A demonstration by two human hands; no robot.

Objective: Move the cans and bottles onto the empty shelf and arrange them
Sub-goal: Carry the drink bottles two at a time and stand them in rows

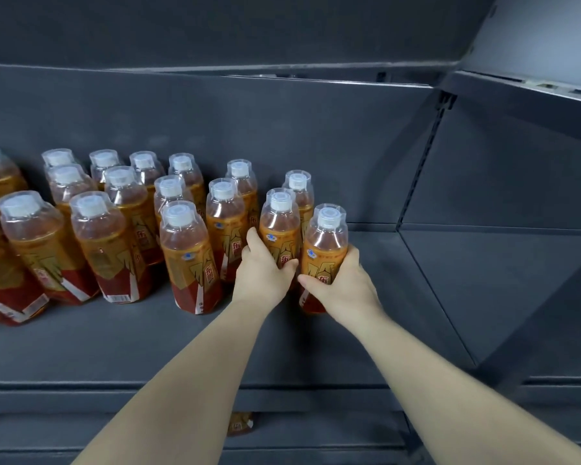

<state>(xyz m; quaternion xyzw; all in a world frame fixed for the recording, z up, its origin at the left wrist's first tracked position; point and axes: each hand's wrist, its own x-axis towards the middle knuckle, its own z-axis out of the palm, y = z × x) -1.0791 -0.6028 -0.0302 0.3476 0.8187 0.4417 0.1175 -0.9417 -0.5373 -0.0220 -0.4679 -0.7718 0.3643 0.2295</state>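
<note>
Holding front bottle and next bottle upright on shelf, caps up; gripping with right hand and left hand respectively, fingers curled round labels.

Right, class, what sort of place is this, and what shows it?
Probably a shop aisle or stockroom: a dark metal shelf, a slotted upright of the kind that carries adjustable shelves, and rows of identical amber drink bottles.

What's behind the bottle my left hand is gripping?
One more white-capped orange plastic drink bottle; only its top shows. The gripped orange bottle hides its lower half.
</note>
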